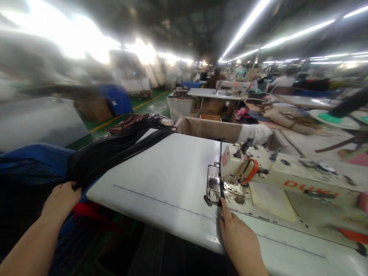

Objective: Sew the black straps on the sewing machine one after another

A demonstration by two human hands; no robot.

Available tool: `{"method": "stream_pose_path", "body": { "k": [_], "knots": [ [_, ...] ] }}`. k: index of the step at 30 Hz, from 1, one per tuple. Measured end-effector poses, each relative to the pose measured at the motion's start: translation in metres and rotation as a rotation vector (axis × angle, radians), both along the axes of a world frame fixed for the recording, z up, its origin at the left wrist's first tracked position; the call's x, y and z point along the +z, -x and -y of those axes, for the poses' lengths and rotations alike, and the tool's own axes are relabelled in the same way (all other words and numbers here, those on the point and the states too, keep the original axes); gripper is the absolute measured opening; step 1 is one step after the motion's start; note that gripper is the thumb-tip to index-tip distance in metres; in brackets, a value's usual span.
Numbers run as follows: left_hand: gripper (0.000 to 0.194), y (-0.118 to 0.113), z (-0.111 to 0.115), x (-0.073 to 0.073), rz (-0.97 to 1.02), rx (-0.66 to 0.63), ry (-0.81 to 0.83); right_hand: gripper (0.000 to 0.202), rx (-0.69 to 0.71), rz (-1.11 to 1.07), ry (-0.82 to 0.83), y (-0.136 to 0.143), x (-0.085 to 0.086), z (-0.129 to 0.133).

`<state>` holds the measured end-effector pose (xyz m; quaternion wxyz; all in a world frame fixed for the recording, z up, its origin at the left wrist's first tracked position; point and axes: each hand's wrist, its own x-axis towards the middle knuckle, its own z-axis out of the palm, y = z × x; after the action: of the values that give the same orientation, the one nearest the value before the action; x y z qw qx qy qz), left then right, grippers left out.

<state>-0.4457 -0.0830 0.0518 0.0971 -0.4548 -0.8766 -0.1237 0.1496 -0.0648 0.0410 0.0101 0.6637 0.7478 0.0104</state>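
A white sewing machine (276,180) stands on the right of a white table (161,168). One narrow black strip (221,153) runs front to back beside the machine's needle area, over a metal plate. My right hand (238,237) is at the strip's near end, index finger stretched onto it, with a thin metal tool (220,216) partly showing under the fingers. At the table's left corner, my left hand (61,199) has its fingers closed at the edge of a long bundle of black strips (106,157); what they grip is hidden.
A blue bag or cover (34,161) lies at the left, below the bundle. Behind the table is a cloth-lined bin (207,128) with white fabric (254,134) over its side. Further back are other workstations and people.
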Motion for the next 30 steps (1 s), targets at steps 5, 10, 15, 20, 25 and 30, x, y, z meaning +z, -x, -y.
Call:
{"method": "stream_pose_path", "body": {
  "k": [5,10,15,20,25,30],
  "knots": [
    [0.045,-0.096,-0.057,-0.009,-0.031,-0.307,-0.065,0.058,-0.022,-0.007,0.030,0.005,0.010,0.005],
    [0.040,-0.245,-0.084,-0.032,0.234,-0.787,-0.221,0.060,-0.058,-0.020,0.080,0.008,0.017,0.007],
    [0.043,-0.378,-0.079,-0.043,0.294,-1.279,-0.076,0.061,-0.072,-0.064,0.105,0.009,0.021,0.009],
    [0.046,-0.435,-0.073,-0.041,0.216,-1.399,-0.077,0.058,-0.077,-0.184,0.100,0.004,0.021,0.015],
    [0.041,-0.441,-0.069,-0.043,0.165,-1.405,-0.140,0.046,-0.092,-0.338,-0.002,-0.017,0.017,0.022],
    [0.049,-0.441,-0.063,-0.040,0.002,-1.382,-0.148,0.034,-0.074,-0.289,-0.188,-0.035,-0.002,0.017]
  ]
}}
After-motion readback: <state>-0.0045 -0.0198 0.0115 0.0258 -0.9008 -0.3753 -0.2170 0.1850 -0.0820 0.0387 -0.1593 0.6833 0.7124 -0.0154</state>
